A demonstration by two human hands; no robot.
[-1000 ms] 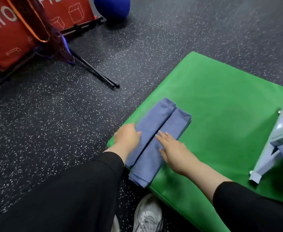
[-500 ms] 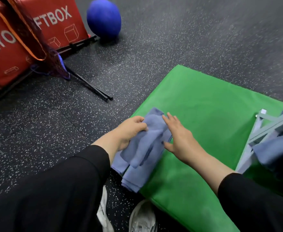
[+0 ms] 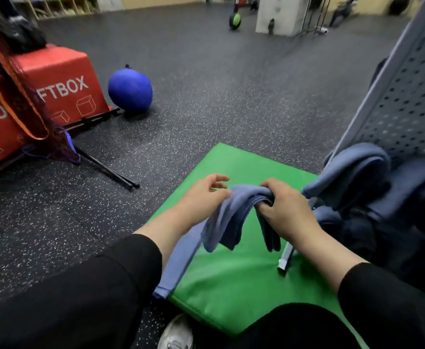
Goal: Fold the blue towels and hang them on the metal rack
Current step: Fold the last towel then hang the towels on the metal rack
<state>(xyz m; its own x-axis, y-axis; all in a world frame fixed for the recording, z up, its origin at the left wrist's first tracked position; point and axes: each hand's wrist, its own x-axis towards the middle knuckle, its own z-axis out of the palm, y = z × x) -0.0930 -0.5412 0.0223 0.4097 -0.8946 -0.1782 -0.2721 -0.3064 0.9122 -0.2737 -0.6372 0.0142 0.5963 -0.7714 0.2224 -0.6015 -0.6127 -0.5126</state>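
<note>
A folded blue towel (image 3: 229, 217) hangs in the air above the green mat (image 3: 231, 278), draped over my right hand (image 3: 285, 210), whose fingers curl round its middle. My left hand (image 3: 204, 197) touches the towel's left side with loosely bent fingers, thumb and fingertips free. One end of the towel trails down along my left forearm to the mat's edge. The metal rack (image 3: 405, 96) rises at the right, a perforated panel with a pale frame. Several blue towels (image 3: 357, 172) hang over its bars, just right of my right hand.
A rack foot (image 3: 285, 259) rests on the mat below my right wrist. On the dark speckled floor stand a red soft box (image 3: 63, 84), a blue ball (image 3: 130, 89) and black poles (image 3: 108, 170). My shoe (image 3: 176, 333) shows at the bottom.
The towel has been lifted off the mat and now hangs over my right hand. My view has tilted up and toward the rack on the right.
</note>
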